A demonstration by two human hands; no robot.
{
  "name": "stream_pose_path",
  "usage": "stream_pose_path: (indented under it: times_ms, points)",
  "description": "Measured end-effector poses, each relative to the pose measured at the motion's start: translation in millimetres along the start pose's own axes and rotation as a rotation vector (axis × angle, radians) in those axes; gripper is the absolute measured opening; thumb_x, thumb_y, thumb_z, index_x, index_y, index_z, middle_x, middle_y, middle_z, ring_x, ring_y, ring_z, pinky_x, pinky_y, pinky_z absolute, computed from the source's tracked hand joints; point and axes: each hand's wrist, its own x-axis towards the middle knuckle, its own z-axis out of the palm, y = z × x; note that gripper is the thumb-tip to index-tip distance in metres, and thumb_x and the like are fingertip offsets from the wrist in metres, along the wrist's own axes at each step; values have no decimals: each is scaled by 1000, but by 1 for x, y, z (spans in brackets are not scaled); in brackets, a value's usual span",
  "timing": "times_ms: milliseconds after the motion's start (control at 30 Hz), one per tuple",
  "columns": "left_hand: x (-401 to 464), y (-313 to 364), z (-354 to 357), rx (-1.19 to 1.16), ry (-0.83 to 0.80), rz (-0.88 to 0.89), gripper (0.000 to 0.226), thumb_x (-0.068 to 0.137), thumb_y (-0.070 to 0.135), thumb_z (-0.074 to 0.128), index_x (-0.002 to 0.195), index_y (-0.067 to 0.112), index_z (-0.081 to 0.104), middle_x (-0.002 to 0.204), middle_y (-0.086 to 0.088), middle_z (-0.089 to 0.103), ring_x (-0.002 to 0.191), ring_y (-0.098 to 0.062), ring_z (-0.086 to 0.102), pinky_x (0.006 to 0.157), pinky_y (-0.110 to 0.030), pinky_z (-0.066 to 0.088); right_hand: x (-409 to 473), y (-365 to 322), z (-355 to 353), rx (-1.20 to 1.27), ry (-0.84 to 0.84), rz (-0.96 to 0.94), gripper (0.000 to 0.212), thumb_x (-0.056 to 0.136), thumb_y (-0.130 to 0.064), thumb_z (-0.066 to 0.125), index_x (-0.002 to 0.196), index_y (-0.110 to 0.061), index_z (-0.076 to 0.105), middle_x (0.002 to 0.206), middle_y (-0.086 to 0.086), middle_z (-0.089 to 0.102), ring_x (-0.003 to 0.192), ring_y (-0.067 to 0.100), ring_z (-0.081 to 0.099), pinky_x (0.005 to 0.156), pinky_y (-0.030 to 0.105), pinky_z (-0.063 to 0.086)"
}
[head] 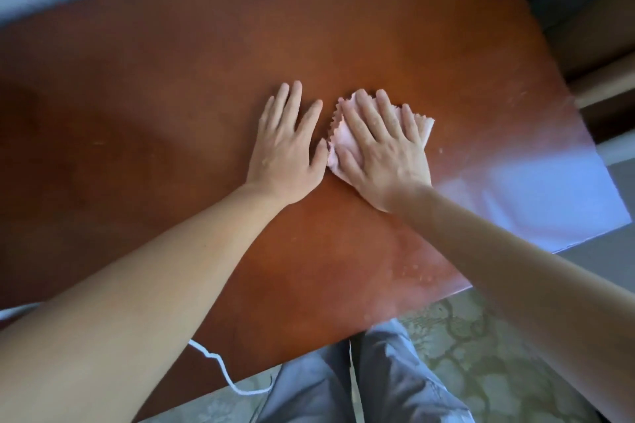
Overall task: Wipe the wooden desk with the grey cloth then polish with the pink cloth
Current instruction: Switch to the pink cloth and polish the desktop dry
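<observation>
The right hand [381, 151] lies flat with fingers spread, pressing the pink cloth [343, 141] onto the wooden desk [171, 113], while the left hand [287, 151] rests flat and empty just beside it.

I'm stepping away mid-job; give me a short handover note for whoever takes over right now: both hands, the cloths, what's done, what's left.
Right hand: flat, fingers spread, pressing the pink cloth onto the wooden desk near its middle.
Left hand: flat on bare wood just left of the cloth, holding nothing.
Grey cloth: not in view.
Done: polishing with the pink cloth is under way, so the grey wipe looks finished, though that cannot be confirmed here.
Left: pale specks show near the right edge and near corner; polish there and across the rest of the top.
</observation>
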Motion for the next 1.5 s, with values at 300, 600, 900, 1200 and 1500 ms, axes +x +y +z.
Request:
stream_pose_path:
  times_ms: [300,600,900,1200,1500]
  points:
    - [-5,3,7,-2,-32,42,66,100,40,38,156,6,35,167,-20,20,157,-33,13,129,-42,5,-107,-11,28,51,89,-124,64,106,-47,31,162,-15,26,168,7,25,156,31,16,126,54,11]
    - [-5,1,8,16,50,57,58,97,40,46,151,17,47,164,-11,33,154,-31,25,127,-46,16,-47,-18,16,77,120,135,66,106,-48,25,162,-15,24,169,8,22,157,33,12,126,55,7]
    - [-7,1,8,40,36,65,58,98,40,45,152,19,45,166,-7,31,154,-32,23,127,-46,14,-131,-6,34,17,75,-149,68,102,-50,33,161,-17,27,168,7,25,155,33,18,124,57,13]
    - [-8,-1,11,24,62,89,54,98,38,46,150,22,50,162,-6,38,153,-35,26,126,-47,14,-121,-11,31,82,140,264,69,102,-48,34,161,-14,26,169,8,21,156,35,12,125,55,7]
    - [-3,4,8,145,27,77,53,97,41,40,145,22,53,159,-10,41,148,-36,33,115,-60,22,-154,15,31,60,105,28,64,104,-50,32,159,-17,35,167,6,29,154,33,23,123,56,18]
